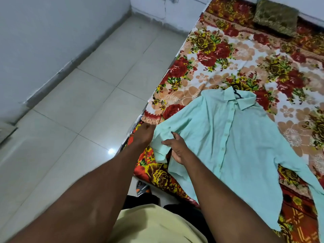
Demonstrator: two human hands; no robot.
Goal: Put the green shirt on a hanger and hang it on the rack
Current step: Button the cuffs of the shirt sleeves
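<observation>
My left hand fists the 9 o'clock sleeve of the green shirt; my right hand pinches it loosely. Risk: tugging dislodges the hanger at 12 o'clock.

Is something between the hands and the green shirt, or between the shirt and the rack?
Nothing is between them: the left hand and the right hand hold the shirt by a sleeve. It lies on the bed, with a hanger hook at its collar. No rack is in view, so that path cannot be judged.
</observation>
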